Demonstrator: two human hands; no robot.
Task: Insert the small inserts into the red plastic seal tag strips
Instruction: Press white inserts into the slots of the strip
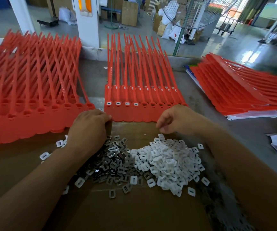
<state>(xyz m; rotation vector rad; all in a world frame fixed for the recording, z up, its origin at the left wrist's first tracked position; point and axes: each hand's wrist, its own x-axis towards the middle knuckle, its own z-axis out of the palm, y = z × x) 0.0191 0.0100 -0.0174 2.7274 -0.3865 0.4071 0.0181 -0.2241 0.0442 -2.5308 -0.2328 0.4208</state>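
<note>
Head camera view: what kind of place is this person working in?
Most likely a factory assembly bench: stacked red seal tag strips, heaps of white inserts and metal inserts on cardboard, with cartons and an industrial fan behind.

One head-worn wide-angle camera — looking forward and down, close over the worktable [94, 75].
</note>
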